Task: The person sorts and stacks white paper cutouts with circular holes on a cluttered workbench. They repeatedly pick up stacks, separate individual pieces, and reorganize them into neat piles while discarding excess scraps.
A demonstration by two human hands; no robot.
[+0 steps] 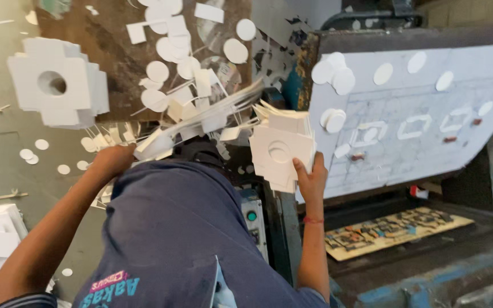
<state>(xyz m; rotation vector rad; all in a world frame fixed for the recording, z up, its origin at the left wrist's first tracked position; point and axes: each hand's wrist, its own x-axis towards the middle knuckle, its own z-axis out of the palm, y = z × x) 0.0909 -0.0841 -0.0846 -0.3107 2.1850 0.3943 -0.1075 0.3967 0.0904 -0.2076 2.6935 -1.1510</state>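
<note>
The right hand (310,178) clasps a stack of white die-cut cards (281,149) with round holes, just left of the tilted press plate (463,108), which carries loose paper discs (334,73). The left hand (112,159) is closed around a blurred strip of white offcuts (201,120) stretching to the right. Far left, a second card stack (58,82) lies on the floor (7,154) among scattered scraps. A patterned die board (392,228) sits below the plate.

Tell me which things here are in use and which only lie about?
In use: card stack in right hand; strips in left hand.
Lying about: discs, cut stack, board, press sheet.
</note>
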